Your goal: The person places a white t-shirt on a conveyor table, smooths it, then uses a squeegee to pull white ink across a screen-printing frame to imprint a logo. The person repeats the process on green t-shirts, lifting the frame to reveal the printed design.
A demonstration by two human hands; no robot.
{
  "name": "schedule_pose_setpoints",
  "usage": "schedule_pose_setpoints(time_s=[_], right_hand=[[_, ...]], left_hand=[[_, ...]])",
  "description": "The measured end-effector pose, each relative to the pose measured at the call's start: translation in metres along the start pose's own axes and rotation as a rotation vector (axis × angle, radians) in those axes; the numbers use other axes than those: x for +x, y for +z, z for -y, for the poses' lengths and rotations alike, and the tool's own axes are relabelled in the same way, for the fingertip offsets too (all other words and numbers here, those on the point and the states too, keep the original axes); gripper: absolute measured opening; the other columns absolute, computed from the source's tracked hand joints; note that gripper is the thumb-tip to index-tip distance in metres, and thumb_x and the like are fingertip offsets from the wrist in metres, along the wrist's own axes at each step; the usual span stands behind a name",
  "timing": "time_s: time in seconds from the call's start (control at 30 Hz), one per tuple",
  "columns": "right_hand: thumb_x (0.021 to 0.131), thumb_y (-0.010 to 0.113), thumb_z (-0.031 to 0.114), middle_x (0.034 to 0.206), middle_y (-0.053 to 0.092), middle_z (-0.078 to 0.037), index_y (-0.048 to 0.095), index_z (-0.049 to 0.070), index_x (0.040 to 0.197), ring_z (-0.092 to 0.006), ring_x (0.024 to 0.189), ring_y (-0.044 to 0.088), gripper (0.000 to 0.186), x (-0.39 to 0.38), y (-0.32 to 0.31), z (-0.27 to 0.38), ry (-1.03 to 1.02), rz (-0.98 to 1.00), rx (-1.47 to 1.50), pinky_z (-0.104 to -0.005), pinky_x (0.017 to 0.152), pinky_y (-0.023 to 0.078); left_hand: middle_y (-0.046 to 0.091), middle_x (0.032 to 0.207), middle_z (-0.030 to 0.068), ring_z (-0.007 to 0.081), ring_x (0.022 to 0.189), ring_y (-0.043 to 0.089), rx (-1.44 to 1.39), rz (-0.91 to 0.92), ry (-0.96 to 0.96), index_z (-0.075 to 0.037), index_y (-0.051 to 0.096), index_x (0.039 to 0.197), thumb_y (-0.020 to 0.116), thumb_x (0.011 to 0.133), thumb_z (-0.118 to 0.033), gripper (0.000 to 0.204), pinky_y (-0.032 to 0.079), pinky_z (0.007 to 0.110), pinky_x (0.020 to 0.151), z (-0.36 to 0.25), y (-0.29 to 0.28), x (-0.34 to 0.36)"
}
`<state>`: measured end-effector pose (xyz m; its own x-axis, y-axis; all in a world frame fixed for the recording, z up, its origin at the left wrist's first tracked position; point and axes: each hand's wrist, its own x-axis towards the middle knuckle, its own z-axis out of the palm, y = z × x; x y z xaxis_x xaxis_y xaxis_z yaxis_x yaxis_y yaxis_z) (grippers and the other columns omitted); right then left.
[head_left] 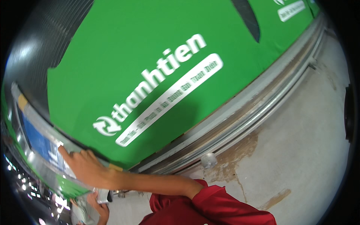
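Observation:
Reaching leftward from a red sleeve [228,206], my right hand [84,168] lies over a long metal-framed edge. Its index finger is stretched out and meets a blue, screen-like panel [39,140]; the other fingers are bent and hold nothing visible. Lower down, what looks like my left hand [96,202] is closed around a small whitish object with a dark end [104,196], whose kind I cannot make out. Beside the panel spreads a bright green cloth cover [210,101] with white lettering, and a soft shadow falls across it.
Metal rails [240,127] run along the cover's lower edge. A pale round foot [209,160] stands on the grey floor [300,150], which has brown stains. Dark ribbed sheeting [52,30] rises at upper left. Another person in pale clothing [81,213] shows at lower left.

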<state>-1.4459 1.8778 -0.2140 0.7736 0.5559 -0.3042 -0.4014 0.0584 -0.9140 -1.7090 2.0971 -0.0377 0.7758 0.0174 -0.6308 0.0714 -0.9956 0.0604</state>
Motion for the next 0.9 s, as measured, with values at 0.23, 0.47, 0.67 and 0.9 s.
schedule_pose_setpoints(time_s=[0.23, 0.47, 0.67, 0.9], right_hand=[[0.089, 0.053, -0.002, 0.073, 0.067, -0.025, 0.044, -0.005, 0.124, -0.0474, 0.063, 0.066, 0.036, 0.006, -0.012, 0.000, -0.016, -0.050, 0.002, -0.0568, 0.058, 0.052], [0.099, 0.055, 0.005, 0.070, 0.064, -0.021, 0.043, 0.002, 0.116, -0.0463, 0.060, 0.064, 0.021, 0.006, -0.010, 0.008, -0.073, -0.153, -0.056, -0.0549, 0.054, 0.048], [0.101, 0.055, 0.008, 0.066, 0.062, -0.022, 0.044, 0.003, 0.119, -0.0454, 0.060, 0.064, 0.021, 0.007, -0.011, 0.014, -0.115, -0.160, -0.059, -0.0546, 0.054, 0.047], [0.098, 0.064, 0.007, 0.075, 0.064, -0.016, 0.057, -0.001, 0.127, -0.0272, 0.062, 0.064, 0.031, 0.000, -0.003, 0.008, -0.152, -0.293, -0.152, -0.0392, 0.057, 0.048]], left_hand=[[0.061, 0.105, 0.0193, 0.0396, 0.099, 0.055, -0.039, -0.085, -0.079, -0.003, 0.062, 0.113, 0.062, 0.089, -0.023, 0.032, 0.037, 0.049, 0.092, -0.014, 0.009, 0.023], [0.064, 0.108, 0.0143, 0.0340, 0.099, 0.057, -0.121, -0.141, -0.094, -0.006, 0.062, 0.114, 0.064, 0.084, -0.018, 0.033, 0.037, 0.045, 0.091, -0.015, 0.017, 0.028], [0.064, 0.107, 0.0140, 0.0342, 0.098, 0.056, -0.153, -0.207, -0.070, -0.006, 0.062, 0.112, 0.064, 0.083, -0.014, 0.031, 0.038, 0.044, 0.091, -0.015, 0.024, 0.035], [0.061, 0.098, 0.0131, 0.0359, 0.093, 0.056, -0.235, -0.279, -0.016, -0.006, 0.062, 0.103, 0.069, 0.072, -0.005, 0.031, 0.039, 0.045, 0.089, -0.013, 0.020, 0.040]])
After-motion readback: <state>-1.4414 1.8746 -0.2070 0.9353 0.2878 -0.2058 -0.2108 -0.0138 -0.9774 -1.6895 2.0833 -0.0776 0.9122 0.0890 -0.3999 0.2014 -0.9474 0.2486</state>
